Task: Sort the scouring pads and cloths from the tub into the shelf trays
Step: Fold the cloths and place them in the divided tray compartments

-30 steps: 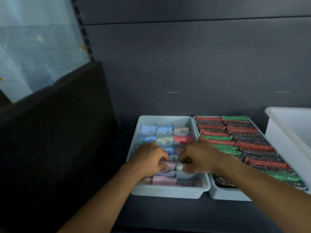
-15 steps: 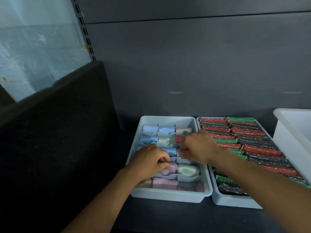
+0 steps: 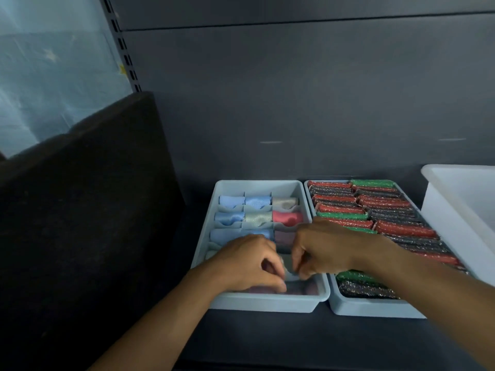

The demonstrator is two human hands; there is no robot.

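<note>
Head view: left grip (image 3: 249,263) and right grip (image 3: 321,247) curl fingers over a pale cloth (image 3: 288,267) in a near compartment of the cloth tray (image 3: 267,303); blur hides any pinch. The fabric looks soft, light and slippery, probably best pinched at the roll's ends.

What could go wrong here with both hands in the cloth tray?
1. The left hand and right hand crowd the near cells of the cloth tray. Their grip is blurred, so the piece could land in the wrong cell or dislodge the mauve cloth just behind.
2. The right forearm lies over the scouring pads; withdrawing could drag some loose.
</note>
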